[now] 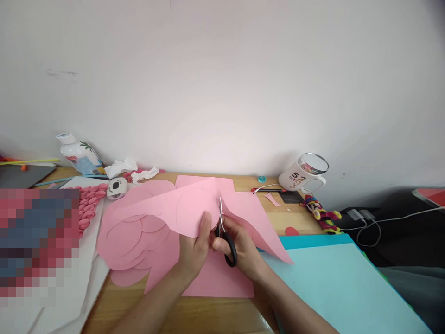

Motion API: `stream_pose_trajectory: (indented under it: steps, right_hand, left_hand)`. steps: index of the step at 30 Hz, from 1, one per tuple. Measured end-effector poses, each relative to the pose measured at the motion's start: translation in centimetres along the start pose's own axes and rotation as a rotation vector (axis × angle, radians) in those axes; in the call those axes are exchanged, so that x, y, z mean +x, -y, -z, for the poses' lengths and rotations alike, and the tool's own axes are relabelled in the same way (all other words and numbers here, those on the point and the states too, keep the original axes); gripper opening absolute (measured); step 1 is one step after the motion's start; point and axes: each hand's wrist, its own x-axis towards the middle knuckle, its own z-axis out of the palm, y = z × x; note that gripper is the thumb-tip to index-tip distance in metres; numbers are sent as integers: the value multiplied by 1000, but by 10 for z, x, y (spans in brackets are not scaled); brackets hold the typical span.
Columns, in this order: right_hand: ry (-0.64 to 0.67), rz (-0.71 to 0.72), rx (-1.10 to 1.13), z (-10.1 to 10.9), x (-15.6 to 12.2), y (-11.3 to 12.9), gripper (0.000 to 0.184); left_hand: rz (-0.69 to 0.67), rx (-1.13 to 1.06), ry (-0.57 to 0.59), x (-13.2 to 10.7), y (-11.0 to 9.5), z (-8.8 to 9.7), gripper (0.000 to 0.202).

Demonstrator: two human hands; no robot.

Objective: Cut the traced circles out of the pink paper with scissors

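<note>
My left hand [197,243] pinches a sheet of pink paper [194,211], thumb on top and fingers beneath. A faint curved outline shows on the sheet left of the thumb. My right hand [239,246] is closed round black-handled scissors [229,246], whose blades point up and away at a cut in the paper. To the right of the blades, a cut part of the sheet curls off to a point. Under both hands lie more pink sheets [222,283]. Left of them is a pile of overlapping pink paper circles [128,241].
A white bottle [81,155], crumpled tissues [121,168] and a small white device [117,188] stand at the back left. A lidded mug [295,174] and a colourful figurine [321,213] are at the right. Light blue paper [333,283] covers the right front.
</note>
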Motion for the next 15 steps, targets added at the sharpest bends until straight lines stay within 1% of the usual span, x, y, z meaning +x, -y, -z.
stream_pose_trajectory:
  steps: [4,8,12,15]
  right_hand:
    - [1,34,-8,2,1,-1,41]
    - [4,36,-4,2,0,0,40]
    - [18,5,-28,3,0,2,39]
    - [3,14,-53,4,0,4,39]
  left_hand:
    - [-16,3,2,0,1,0,22]
    - [-44,52,4,0,1,1,22]
    - [-85,68,-33,3,-2,2,20]
    - [-119,76,-67,6,-3,1,17]
